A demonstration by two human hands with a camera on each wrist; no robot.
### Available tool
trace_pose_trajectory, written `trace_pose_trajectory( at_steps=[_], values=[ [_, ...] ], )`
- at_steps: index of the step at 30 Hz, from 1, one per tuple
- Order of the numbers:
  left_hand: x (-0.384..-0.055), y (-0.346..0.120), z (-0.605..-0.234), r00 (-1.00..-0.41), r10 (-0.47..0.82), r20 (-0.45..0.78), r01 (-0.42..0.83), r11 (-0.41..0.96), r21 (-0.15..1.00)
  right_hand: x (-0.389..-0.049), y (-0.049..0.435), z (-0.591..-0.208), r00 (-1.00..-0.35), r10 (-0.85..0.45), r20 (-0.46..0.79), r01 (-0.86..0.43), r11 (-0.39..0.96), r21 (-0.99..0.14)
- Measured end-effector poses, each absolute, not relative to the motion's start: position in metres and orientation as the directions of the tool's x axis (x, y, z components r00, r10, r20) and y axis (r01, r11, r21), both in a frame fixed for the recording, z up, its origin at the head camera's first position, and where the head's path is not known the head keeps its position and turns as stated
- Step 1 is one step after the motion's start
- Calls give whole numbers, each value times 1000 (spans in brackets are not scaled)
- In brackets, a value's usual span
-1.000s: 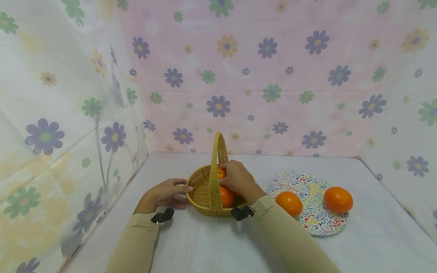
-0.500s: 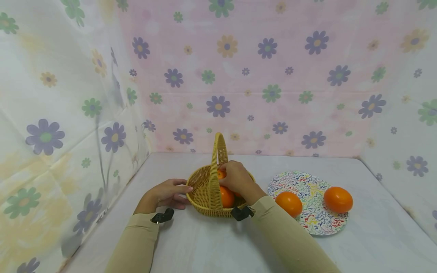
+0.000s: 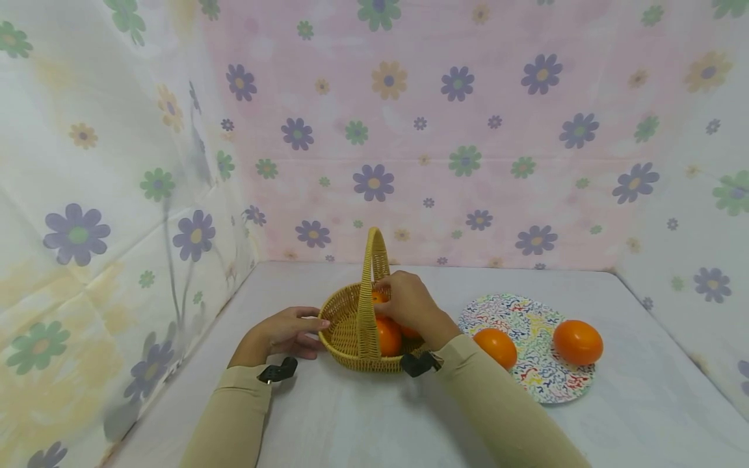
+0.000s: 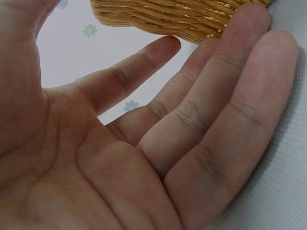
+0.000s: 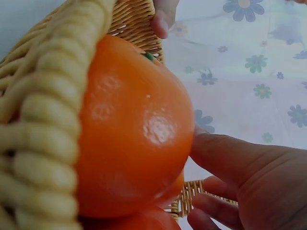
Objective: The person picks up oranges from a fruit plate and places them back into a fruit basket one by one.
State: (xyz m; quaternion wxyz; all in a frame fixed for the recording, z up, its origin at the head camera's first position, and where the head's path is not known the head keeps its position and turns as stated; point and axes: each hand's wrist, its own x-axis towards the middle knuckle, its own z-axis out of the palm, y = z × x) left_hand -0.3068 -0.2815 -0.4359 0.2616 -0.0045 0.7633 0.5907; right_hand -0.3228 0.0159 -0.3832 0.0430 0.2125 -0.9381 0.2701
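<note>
A yellow wicker basket point(image 3: 342, 331) with a tall arched handle point(image 3: 374, 260) stands on the table. My left hand point(image 3: 290, 330) is at its left side, fingers extended, the tips right at the rim; the left wrist view shows the loose fingers point(image 4: 192, 115) below the woven wall point(image 4: 158, 14). My right hand point(image 3: 409, 300) is inside the basket over several glossy oranges point(image 3: 389, 337), fingers loosely bent. In the right wrist view a large orange point(image 5: 136, 129) with a green stem fills the middle. My right thumb point(image 5: 220, 153) meets its edge, and the other fingers stand apart from it.
Right of the basket lies a round plate point(image 3: 535, 325) with a multicoloured squiggle pattern. One orange point(image 3: 496, 348) is on its left part, half behind my right sleeve, another orange point(image 3: 578, 342) on its right edge. Flowered cloth point(image 3: 421, 130) encloses the back and sides.
My right hand has risen slightly and shifted a little, showing more of the oranges under it. My left hand, the basket and the plate keep their places.
</note>
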Motion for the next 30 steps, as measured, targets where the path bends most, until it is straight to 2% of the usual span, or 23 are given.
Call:
trace_pose_trajectory(
  at_steps=[12, 20, 30],
  values=[
    [-305, -284, -438, -866, 304, -397, -310, 297, 903, -311, 37, -377, -903, -383, 195, -428, 757, -493],
    [-305, -284, -436, -869, 286, -404, -322, 294, 900, -299, 56, -370, -918, -363, 157, -390, 761, -518],
    [-305, -282, -435, -863, 290, -413, -333, 289, 898, -277, 97, -371, -900, -397, 181, -434, 779, -452]
  ],
)
